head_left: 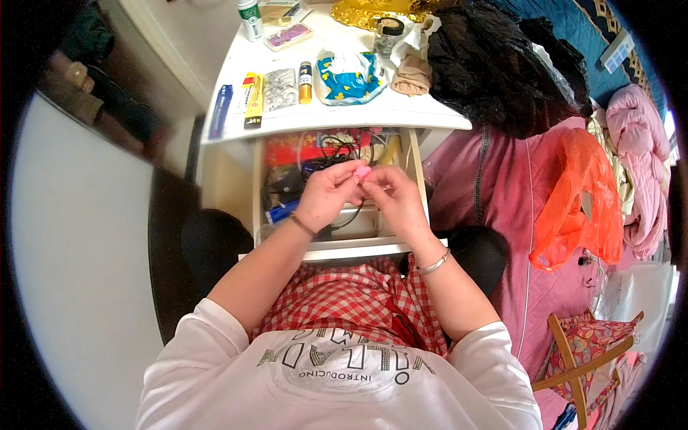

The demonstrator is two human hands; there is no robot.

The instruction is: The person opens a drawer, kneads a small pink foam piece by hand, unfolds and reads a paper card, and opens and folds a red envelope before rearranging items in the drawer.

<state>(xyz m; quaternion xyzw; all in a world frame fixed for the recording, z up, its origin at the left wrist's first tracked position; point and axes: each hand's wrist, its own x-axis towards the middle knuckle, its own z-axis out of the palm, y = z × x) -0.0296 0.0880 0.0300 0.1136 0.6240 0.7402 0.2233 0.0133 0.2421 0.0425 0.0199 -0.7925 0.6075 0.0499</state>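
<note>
Over an open drawer, my left hand and my right hand meet fingertip to fingertip. Between them they pinch a small pink object, too small and too covered by fingers for its kind to be told. Under the hands the drawer holds black cables, a red patterned packet, a blue box and a white flat item. My hands and wrists hide part of the contents.
On the white tabletop stand a wet-wipes pack, a glue stick, a yellow box, a glass jar and a white-green bottle. Right lie a black plastic bag, an orange bag and a folding stool.
</note>
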